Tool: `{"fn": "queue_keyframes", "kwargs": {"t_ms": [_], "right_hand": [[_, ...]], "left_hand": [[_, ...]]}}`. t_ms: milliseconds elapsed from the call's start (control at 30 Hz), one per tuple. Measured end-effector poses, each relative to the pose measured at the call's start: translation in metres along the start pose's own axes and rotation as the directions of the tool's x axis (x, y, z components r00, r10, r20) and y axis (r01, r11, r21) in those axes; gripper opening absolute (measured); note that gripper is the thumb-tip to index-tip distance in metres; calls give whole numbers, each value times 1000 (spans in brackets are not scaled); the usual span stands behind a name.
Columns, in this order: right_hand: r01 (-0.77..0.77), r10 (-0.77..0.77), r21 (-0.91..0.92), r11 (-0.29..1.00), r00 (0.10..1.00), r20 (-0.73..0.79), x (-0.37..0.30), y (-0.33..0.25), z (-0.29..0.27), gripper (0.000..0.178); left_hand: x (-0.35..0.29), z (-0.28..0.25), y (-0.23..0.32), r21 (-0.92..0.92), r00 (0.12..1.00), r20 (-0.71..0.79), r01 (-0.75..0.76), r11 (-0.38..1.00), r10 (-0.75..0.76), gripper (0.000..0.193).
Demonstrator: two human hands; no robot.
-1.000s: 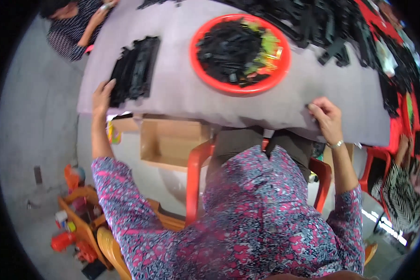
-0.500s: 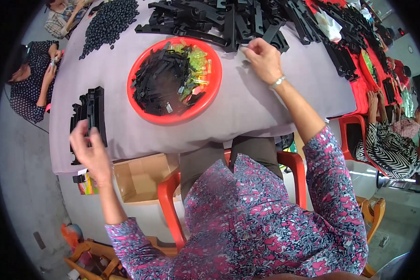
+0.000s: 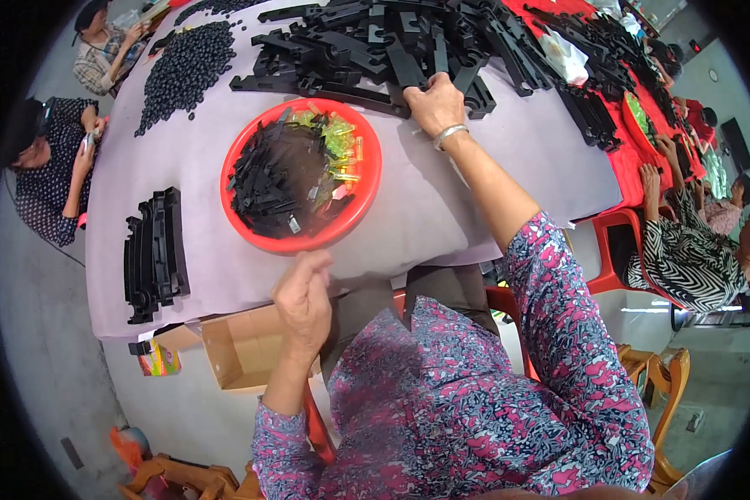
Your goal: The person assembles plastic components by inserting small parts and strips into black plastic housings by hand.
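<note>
At the near edge of the heap of long black plastic bars [image 3: 333,50], my right hand [image 3: 437,106] has its fingers closed on the end of one black plastic bar [image 3: 406,67]. My left hand [image 3: 303,302] hangs just in front of the table's near edge, fingers curled in, with nothing visible in them. Between the heap and my left hand stands a round red basin [image 3: 370,188]. It holds small black strips [image 3: 262,179] on one side and clear yellow-green plastic pieces [image 3: 342,146] on the other. A row of black bars [image 3: 156,254] lies side by side at the table's left.
Small black round pieces [image 3: 187,71] are piled at the far left of the grey cloth [image 3: 442,200]. A white plastic bag [image 3: 563,58] lies among bars at right. Below the table sits an open cardboard box [image 3: 246,346]. Other people sit along both sides.
My left hand has moved right, away from the row of bars, and its fingers have curled in. My right hand has gone from above the cloth onto a bar in the heap.
</note>
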State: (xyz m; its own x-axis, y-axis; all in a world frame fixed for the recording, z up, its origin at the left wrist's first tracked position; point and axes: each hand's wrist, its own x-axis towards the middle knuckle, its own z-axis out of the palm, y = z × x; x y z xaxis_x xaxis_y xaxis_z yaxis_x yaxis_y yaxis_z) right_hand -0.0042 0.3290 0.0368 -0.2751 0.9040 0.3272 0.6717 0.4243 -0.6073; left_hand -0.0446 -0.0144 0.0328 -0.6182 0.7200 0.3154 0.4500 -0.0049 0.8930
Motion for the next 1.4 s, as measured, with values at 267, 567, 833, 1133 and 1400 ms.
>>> {"fn": "queue_keyframes", "kwargs": {"t_ms": [267, 567, 833, 1133, 1400], "right_hand": [[-718, -108, 683, 132, 674, 730, -87, 13, -90, 24], [-939, -439, 333, -92, 338, 832, -213, -13, -102, 38], [-876, -322, 406, 262, 317, 892, -244, -30, -85, 24], [-22, -366, 569, 822, 745, 558, -167, -28, -82, 12], [640, -699, 280, 715, 652, 294, -99, -24, -15, 12]], "left_hand": [[10, 13, 20, -379, 941, 287, 281, 882, -177, 27], [36, 47, 39, -765, 883, 323, 456, 456, -340, 45], [9, 31, 24, -776, 894, 265, 420, 470, -361, 50], [-5, 8, 14, -829, 856, 126, 368, 421, -502, 49], [-5, 13, 2, -775, 873, 139, 390, 498, -468, 45]]}}
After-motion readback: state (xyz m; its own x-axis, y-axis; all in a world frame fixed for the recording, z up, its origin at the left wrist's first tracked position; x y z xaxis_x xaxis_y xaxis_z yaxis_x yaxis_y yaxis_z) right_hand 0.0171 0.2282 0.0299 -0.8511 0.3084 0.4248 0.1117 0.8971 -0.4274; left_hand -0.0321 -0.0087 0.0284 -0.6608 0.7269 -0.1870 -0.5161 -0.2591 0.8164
